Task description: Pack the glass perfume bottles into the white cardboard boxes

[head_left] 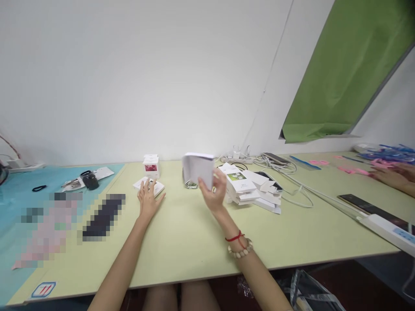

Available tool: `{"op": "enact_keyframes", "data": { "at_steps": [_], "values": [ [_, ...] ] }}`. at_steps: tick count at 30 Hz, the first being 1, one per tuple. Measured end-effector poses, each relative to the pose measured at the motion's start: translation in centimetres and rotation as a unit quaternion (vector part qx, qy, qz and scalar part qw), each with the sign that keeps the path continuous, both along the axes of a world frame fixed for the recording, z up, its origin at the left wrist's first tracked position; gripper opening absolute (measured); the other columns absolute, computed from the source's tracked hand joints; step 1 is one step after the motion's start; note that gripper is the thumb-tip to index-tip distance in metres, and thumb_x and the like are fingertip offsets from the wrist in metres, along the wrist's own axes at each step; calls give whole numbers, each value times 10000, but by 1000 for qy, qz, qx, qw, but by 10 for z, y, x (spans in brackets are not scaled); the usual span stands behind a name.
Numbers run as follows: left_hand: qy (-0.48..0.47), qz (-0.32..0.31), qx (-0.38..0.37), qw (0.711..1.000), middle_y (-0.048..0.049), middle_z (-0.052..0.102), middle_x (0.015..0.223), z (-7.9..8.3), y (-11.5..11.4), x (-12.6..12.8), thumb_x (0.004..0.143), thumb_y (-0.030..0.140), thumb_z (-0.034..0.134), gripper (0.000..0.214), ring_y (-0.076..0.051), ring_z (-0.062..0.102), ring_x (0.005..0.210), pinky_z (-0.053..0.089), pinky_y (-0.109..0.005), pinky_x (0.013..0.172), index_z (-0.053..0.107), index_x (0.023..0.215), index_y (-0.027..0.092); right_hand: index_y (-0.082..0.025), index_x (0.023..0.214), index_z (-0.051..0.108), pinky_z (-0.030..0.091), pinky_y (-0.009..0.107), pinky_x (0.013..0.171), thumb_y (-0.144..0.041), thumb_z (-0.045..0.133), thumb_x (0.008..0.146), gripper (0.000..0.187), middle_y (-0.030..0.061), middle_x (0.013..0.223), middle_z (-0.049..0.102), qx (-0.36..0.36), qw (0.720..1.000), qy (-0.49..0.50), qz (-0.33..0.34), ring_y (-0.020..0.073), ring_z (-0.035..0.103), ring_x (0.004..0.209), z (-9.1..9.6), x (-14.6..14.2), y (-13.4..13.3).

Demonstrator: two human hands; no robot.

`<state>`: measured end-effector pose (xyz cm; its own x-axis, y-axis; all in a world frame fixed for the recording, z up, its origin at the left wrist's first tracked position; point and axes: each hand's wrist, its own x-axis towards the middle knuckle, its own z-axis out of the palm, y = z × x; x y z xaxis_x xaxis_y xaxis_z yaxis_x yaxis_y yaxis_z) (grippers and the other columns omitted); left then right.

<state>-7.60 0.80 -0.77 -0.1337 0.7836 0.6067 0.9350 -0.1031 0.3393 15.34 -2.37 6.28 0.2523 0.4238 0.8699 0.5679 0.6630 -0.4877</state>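
My right hand [214, 192] grips a white cardboard box [193, 169] by its right side and holds it up above the table; motion blurs the box. Behind its lower edge a small clear glass object [191, 184] shows in part. My left hand [148, 198] rests with fingers spread on a flat white carton [158, 188] lying on the table. Just behind that carton stands an upright white box [151, 166] with a red picture. Right of my right hand lies a pile of flattened white cartons [241, 185], one with a green picture.
Cables [292, 177] and a white power strip [385, 231] run along the right side, near a dark phone [353, 204]. Another person's hand [394, 177] is at the far right by pink and blue pieces. A black jar [90, 180] stands on the blue covering at left.
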Motion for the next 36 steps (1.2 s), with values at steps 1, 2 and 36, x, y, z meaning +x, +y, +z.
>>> {"op": "enact_keyframes", "data": {
  "at_steps": [1, 2, 36],
  "values": [
    [-19, 34, -6, 999, -111, 276, 1408, -2, 2, -5, 761, 464, 512, 604, -317, 152, 1331, 223, -500, 1029, 354, 1298, 238, -222, 1244, 262, 503, 353, 765, -368, 534, 787, 552, 157, 1227, 385, 18, 998, 41, -32, 233, 482, 1105, 13, 11, 0],
    [-38, 66, -10, 997, -123, 268, 1410, -3, 3, -9, 762, 464, 505, 597, -328, 142, 1331, 229, -508, 1023, 367, 1290, 221, -211, 1251, 241, 495, 358, 784, -377, 526, 788, 569, 161, 1241, 363, 42, 994, 78, -67, 237, 453, 1136, 26, 26, -1],
    [51, -144, 84, 985, -27, 631, 686, 16, -13, 23, 887, 308, 350, 314, -127, 565, 618, 387, -262, 608, 619, 759, 209, -230, 928, 589, 335, 383, 940, -134, 417, 817, 226, 27, 928, 618, -123, 915, -361, 133, 156, 563, 921, -13, -25, 19]
  ]
}}
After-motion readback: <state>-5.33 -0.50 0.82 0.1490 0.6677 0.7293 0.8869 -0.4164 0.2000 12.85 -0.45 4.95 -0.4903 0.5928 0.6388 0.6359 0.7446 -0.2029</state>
